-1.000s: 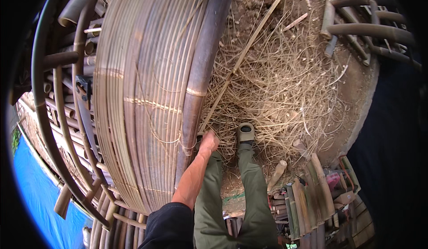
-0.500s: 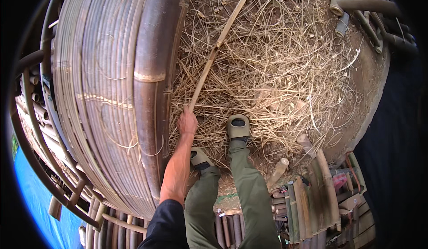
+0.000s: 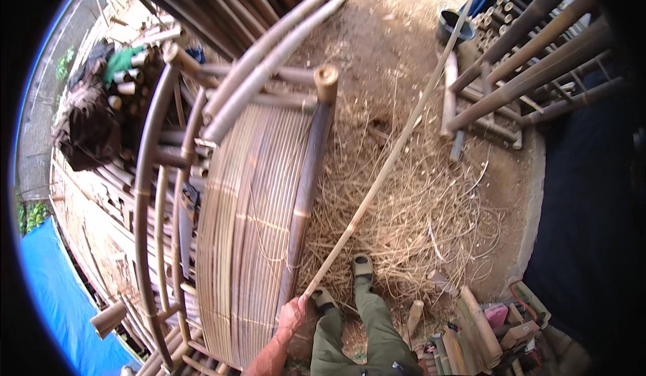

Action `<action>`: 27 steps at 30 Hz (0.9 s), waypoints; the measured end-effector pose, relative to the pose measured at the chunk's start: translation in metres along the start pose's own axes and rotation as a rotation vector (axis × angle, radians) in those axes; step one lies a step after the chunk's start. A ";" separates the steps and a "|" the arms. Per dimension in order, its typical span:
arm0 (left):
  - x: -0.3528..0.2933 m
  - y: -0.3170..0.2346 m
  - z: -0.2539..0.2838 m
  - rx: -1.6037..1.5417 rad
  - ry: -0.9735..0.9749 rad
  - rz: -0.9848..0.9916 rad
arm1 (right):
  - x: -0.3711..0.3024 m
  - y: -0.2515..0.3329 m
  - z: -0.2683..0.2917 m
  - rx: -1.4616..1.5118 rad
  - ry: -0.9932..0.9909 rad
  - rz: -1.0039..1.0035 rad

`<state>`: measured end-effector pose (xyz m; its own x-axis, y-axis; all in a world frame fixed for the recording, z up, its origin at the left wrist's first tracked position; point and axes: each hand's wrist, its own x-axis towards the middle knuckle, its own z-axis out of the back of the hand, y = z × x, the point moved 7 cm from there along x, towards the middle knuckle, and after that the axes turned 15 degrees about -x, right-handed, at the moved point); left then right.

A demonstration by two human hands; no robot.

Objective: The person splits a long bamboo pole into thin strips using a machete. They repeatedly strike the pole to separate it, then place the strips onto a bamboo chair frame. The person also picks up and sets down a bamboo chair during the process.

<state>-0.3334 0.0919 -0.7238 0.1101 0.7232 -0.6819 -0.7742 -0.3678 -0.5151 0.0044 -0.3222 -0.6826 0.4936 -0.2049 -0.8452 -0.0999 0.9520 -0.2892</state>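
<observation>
My left hand (image 3: 292, 313) is closed around the near end of a long, narrow bamboo strip (image 3: 385, 172). From my fist the strip slants up and to the right across the floor, its far end beside a dark bucket (image 3: 444, 34). Left of the hand stands a bamboo bench (image 3: 259, 255) with a seat of thin parallel slats and a thick, dark front rail (image 3: 302, 204). The fist is close to the near end of that rail; whether they touch I cannot tell. My right hand is out of the picture.
Loose bamboo shavings (image 3: 404, 234) cover the ground ahead of my shoes (image 3: 362, 266). A bamboo frame (image 3: 498, 96) stands at the far right. Cut bamboo pieces (image 3: 474, 322) and a cardboard box (image 3: 519, 334) lie at the near right. A blue tarp (image 3: 60, 295) is at the left.
The view has tilted up, bringing the bench's far end and the bucket into sight. My left hand still grips the strip, now lower in the picture and nearer the bench rail.
</observation>
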 end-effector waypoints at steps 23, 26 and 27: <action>0.058 -0.245 0.365 -0.131 -0.696 -0.483 | -0.068 0.192 0.182 0.384 0.059 -0.079; 0.168 -0.258 0.422 0.010 -0.753 -0.421 | -0.052 0.211 0.190 0.234 -0.056 -0.047; 0.203 -0.268 0.434 0.026 -0.722 -0.384 | -0.069 0.215 0.194 0.202 -0.022 -0.047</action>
<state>-0.3744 0.5910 -0.4983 -0.0515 0.9976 0.0471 -0.7796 -0.0107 -0.6262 0.1163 -0.0592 -0.5997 0.5128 -0.2471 -0.8222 0.0978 0.9683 -0.2300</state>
